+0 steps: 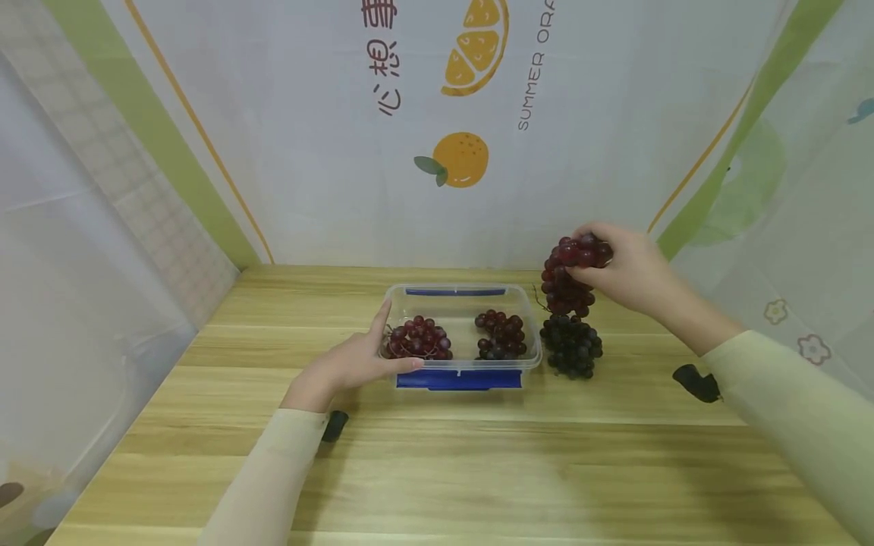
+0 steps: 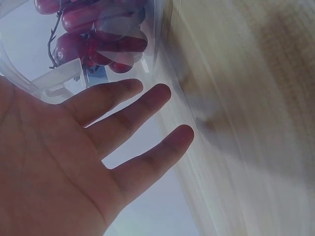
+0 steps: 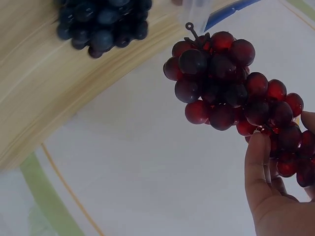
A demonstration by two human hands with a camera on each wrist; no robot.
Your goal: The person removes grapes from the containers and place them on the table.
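Observation:
My right hand (image 1: 631,269) grips a bunch of red grapes (image 1: 567,284) in the air, to the right of a clear plastic food box (image 1: 464,290). In the right wrist view the thumb and fingers close round one end of that bunch, and its stem end points away. My left hand (image 1: 355,356) rests at the box's left front corner, thumb along the front rim, index finger along the left side. The left wrist view shows its other fingers (image 2: 133,110) spread and straight. Inside the box lie two more bunches, red grapes (image 1: 419,337) on the left and dark red grapes (image 1: 501,334) on the right.
A bunch of black grapes (image 1: 572,347) lies on the wooden table (image 1: 444,470), just right of the box and below the lifted bunch. Blue clips (image 1: 459,379) line the box's long sides. A printed white cloth (image 1: 328,189) hangs behind the table.

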